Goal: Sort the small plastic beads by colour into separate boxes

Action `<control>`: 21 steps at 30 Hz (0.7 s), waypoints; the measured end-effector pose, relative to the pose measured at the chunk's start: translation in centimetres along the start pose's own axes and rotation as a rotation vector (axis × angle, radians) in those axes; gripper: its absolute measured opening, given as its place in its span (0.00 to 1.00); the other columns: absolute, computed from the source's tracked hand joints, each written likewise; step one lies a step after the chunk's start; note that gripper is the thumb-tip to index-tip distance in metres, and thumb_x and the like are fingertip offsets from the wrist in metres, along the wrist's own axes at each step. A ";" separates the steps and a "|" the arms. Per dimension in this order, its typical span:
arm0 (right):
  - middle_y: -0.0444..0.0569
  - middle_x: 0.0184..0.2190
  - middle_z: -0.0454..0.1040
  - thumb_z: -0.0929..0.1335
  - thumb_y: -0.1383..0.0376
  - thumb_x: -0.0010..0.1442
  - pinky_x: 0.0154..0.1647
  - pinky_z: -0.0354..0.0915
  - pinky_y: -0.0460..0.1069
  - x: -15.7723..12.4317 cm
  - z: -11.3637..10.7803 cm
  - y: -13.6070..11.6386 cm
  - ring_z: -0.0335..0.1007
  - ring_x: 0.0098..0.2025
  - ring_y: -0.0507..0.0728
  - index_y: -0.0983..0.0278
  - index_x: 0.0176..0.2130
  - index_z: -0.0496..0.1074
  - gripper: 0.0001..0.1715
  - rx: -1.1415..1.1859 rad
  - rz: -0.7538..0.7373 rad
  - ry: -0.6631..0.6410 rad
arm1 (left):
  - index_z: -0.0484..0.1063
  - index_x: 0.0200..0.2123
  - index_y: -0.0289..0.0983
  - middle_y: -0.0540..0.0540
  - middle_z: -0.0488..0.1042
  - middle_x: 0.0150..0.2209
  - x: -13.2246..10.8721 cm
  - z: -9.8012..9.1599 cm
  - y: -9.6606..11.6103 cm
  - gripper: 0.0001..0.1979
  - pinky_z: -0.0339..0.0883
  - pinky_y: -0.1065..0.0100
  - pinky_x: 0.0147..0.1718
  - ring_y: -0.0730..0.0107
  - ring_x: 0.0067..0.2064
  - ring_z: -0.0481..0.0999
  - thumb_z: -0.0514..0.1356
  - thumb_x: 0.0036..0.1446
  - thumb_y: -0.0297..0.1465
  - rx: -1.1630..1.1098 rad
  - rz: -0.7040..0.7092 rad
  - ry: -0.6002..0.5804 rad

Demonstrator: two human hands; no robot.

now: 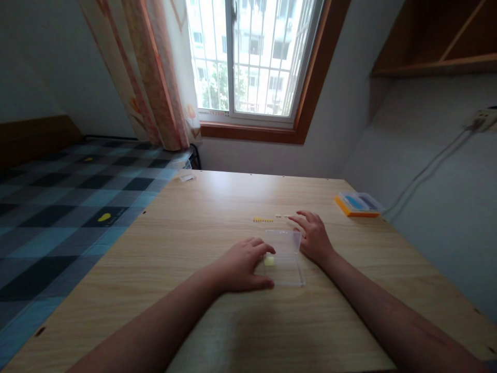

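Observation:
A clear plastic box (285,272) with its lid (282,241) raised at the far side stands on the wooden table. A small pale yellow block (269,261) shows at its left side. My left hand (248,264) rests against the box's left edge, thumb and forefinger spread apart. Beyond the lid, my right hand (313,235) reaches over the table with fingers apart, its fingertips beside small pale pieces (287,216). Its thumb is partly hidden by the box. A row of tiny yellow pieces (263,220) lies to the left of the pale ones.
An orange-and-clear case (357,204) lies at the table's right edge. Some clear plastic items (187,177) sit at the far left corner of the table (194,223). A bed with a checked cover (77,207) adjoins on the left; a wall with a cable is on the right.

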State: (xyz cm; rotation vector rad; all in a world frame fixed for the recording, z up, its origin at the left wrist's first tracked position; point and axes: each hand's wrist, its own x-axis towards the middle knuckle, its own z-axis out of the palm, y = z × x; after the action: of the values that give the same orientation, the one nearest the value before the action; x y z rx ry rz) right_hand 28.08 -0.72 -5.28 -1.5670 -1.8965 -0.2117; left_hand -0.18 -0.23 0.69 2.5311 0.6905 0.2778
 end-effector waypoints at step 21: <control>0.59 0.63 0.69 0.69 0.70 0.63 0.66 0.57 0.67 2.2 2.3 1.0 0.57 0.69 0.67 0.61 0.46 0.82 0.14 -0.013 -0.103 -0.072 | 0.72 0.55 0.42 0.41 0.75 0.52 -0.1 0.0 -0.1 0.30 0.68 0.54 0.55 0.50 0.55 0.73 0.72 0.50 0.45 -0.012 0.007 0.006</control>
State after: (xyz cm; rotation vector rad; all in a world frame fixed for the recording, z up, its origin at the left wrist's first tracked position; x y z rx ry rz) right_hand 27.94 2.53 -6.03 -1.5053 -2.0375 -0.2160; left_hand -0.36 -0.22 0.64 2.5229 0.6804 0.2911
